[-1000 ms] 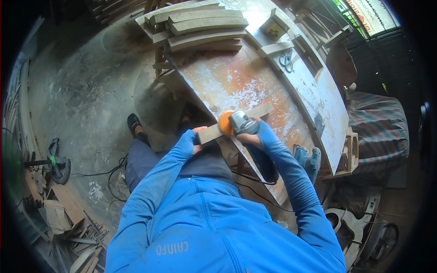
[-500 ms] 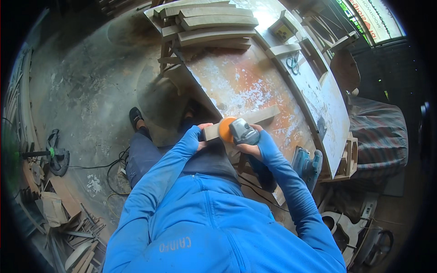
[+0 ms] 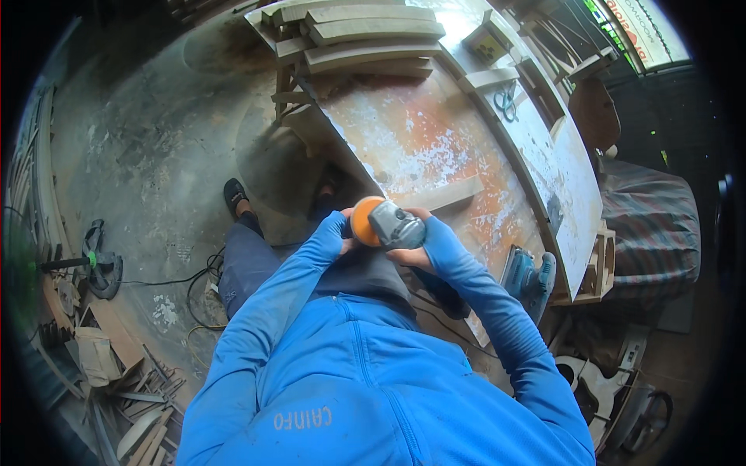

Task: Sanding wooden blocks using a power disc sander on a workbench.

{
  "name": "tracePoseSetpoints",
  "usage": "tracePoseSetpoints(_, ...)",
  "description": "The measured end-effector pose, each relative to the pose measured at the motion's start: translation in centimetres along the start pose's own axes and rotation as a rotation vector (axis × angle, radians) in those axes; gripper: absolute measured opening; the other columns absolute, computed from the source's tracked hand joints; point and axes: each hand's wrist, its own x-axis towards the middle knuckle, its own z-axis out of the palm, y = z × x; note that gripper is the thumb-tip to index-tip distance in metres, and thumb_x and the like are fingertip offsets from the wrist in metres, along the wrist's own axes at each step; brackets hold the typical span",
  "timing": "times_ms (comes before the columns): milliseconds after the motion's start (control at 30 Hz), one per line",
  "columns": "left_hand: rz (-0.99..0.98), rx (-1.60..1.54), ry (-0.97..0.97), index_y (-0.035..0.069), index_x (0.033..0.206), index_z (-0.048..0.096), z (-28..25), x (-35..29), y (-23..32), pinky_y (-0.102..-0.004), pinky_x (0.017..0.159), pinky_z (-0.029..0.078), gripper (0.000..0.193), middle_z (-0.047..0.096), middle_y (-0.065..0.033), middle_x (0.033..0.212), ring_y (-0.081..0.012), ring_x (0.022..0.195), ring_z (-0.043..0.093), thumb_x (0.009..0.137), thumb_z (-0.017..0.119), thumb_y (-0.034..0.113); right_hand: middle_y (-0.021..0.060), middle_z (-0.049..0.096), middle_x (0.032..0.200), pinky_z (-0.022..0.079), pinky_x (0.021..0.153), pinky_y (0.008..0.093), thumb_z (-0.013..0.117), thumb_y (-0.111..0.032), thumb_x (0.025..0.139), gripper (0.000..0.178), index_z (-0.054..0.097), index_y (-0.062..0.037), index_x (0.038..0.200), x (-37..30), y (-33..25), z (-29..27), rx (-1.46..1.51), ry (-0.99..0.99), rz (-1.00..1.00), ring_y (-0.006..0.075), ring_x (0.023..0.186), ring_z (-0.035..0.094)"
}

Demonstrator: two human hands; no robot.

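Right hand point(image 3: 410, 256) wrapped firmly around the head of an angle grinder point(image 3: 399, 224), fingers above and thumb below! Its round orange disc point(image 3: 364, 222) sits right over the near end of a pale wooden bar point(image 3: 449, 194). Left hand point(image 3: 346, 245) is there at the disc's left edge, fingers curled in around that near end, the grip itself partly hidden. The bar slants away to the upper right, its far end over the paint-worn surface point(image 3: 435, 151). Just right of the right forearm, a teal power sander point(image 3: 530, 284)! Farther out, scissors point(image 3: 506, 106) lie on the raised white panel point(image 3: 571, 198), and at the surface's far end, there's a stack of curved wooden pieces point(image 3: 373, 54).
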Motion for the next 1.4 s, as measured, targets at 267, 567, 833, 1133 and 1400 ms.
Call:
tracePoseSetpoints(267, 0.078, 0.039, -0.020, 0.001, 0.132, 0.059, -0.4, 0.8, -3.0, -0.0339, 0.101, 0.048, 0.056, 0.069, -0.0087, 0.118, -0.0158, 0.111, 0.062, 0.082, 0.084, 0.007, 0.0221, 0.068, 0.117, 0.053, 0.094, 0.0362, 0.089, -0.041, 0.067, 0.093, 0.049, 0.0034, 0.138, 0.3, 2.7, -1.0, 0.016, 0.062, 0.018, 0.0275, 0.108, 0.067)
tracePoseSetpoints(567, 0.091, 0.184, -0.004, 0.004, 0.135, 0.055, -1.3, -0.3, -1.0, -0.0324, 0.106, 0.043, 0.062, 0.065, -0.0074, 0.126, -0.0164, 0.118, 0.059, 0.077, 0.071, -0.010, 0.0181, 0.072, 0.106, 0.057, 0.084, 0.0325, 0.091, -0.036, 0.064, 0.085, 0.056, 0.0076, 0.128, -0.1, 7.5, -7.7, 0.108, 0.264, 0.176, 0.0241, 0.094, 0.071)
tracePoseSetpoints(833, 0.127, 0.173, -0.048, 0.006, 0.136, 0.054, -0.7, 0.0, -2.6, -0.0304, 0.105, 0.042, 0.066, 0.064, -0.0051, 0.125, -0.0148, 0.118, 0.057, 0.074, 0.073, -0.009, 0.0129, 0.071, 0.099, 0.059, 0.074, 0.0327, 0.088, -0.028, 0.072, 0.069, 0.056, 0.0056, 0.123, -1.8, 14.6, -10.9, 0.337, 0.422, 0.148, 0.0186, 0.082, 0.069)
tracePoseSetpoints(1133, 0.116, 0.195, 0.081, 0.003, 0.134, 0.057, -0.8, -1.2, -3.3, -0.0322, 0.102, 0.047, 0.061, 0.067, -0.0062, 0.122, -0.0170, 0.114, 0.062, 0.077, 0.073, -0.011, 0.0262, 0.068, 0.116, 0.052, 0.098, 0.0376, 0.089, -0.045, 0.064, 0.098, 0.050, 0.0061, 0.137, -1.6, 5.0, -4.5, 0.039, 0.143, 0.114, 0.0306, 0.110, 0.067)
tracePoseSetpoints(1400, 0.150, 0.173, 0.042, 0.004, 0.131, 0.059, -1.0, -0.7, -2.9, -0.0310, 0.102, 0.047, 0.055, 0.067, -0.0093, 0.121, -0.0194, 0.112, 0.063, 0.080, 0.075, -0.006, 0.0131, 0.073, 0.089, 0.058, 0.064, 0.0311, 0.088, -0.025, 0.073, 0.054, 0.064, 0.0041, 0.111, -1.3, 14.5, -15.7, 0.320, 0.509, 0.284, 0.0188, 0.072, 0.070)
